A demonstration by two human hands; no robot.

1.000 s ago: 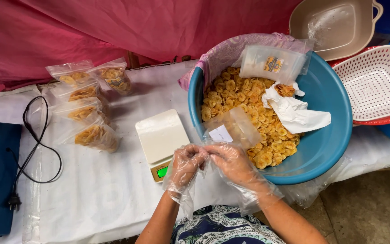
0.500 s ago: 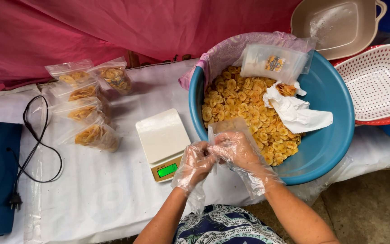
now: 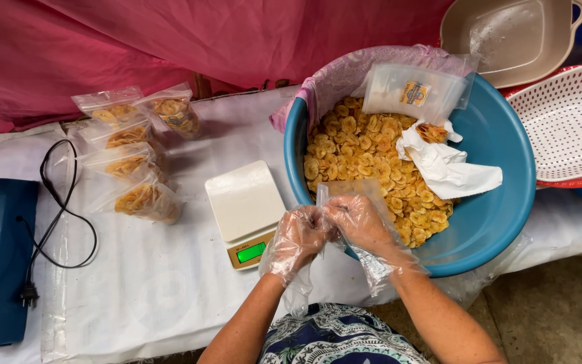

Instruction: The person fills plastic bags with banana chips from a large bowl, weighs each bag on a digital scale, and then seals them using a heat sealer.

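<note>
Clear plastic bag (image 3: 348,192) pinched between gloved left hand (image 3: 299,237) and right hand (image 3: 360,222), over blue basin (image 3: 500,162)

View: one camera, worn on my head.
Facing: steeply down over my forearms, onto the white cloth-covered table (image 3: 170,296).
Nearness: close; my left hand in its thin clear plastic glove (image 3: 296,237) and my gloved right hand (image 3: 360,222) sit low of centre.
Reach: the round blue plastic basin (image 3: 500,155) fills the right, the red cloth backdrop (image 3: 170,40) lines the top.
Shared ground: none, a single view.
</note>
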